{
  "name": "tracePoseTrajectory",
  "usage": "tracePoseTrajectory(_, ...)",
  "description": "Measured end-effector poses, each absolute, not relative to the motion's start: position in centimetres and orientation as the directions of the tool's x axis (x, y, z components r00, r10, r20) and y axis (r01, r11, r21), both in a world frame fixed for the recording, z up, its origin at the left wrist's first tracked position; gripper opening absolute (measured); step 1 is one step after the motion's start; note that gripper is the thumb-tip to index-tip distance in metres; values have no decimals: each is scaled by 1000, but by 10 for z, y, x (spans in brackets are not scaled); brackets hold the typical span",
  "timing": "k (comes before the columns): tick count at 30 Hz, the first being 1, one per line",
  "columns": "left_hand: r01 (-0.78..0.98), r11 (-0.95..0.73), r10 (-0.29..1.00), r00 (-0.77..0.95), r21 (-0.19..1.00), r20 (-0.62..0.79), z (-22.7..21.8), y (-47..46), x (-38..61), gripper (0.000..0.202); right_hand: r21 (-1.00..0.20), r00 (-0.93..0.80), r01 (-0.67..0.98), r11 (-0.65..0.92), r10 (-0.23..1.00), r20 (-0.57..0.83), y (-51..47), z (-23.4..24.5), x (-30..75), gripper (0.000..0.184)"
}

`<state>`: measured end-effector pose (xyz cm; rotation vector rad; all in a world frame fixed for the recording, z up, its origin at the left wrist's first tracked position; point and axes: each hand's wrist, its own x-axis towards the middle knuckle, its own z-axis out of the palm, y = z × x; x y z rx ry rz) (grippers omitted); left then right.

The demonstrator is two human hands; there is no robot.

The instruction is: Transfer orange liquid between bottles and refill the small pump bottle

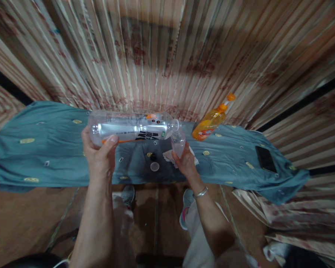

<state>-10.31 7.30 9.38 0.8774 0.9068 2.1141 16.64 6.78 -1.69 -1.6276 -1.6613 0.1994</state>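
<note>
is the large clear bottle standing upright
No, the left hand holds the large clear bottle on its side, its neck at the small bottle.

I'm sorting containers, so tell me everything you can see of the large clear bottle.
The large bottle is see-through, apparently plastic, with a silvery surface bearing black lettering and orange and green marks. It is tipped on its side, nearly level, in the grip of the left hand near its base. Its neck points right, with no cap visible, at the top of the small bottle; whether they touch is unclear, as is any liquid inside.
</note>
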Motion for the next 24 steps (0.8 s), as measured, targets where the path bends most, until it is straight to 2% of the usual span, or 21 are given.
tracePoseTrajectory(15, -253, -545, 766, -536, 799, 354, 88, 75, -108, 62, -585, 143, 793, 168, 882, 448, 68, -23, 165, 66)
tracePoseTrajectory(24, -281, -542, 768, -550, 792, 330, 92, 74, -105, 63, -593, 135, 793, 142, 908, 398, 69, -18, 167, 65)
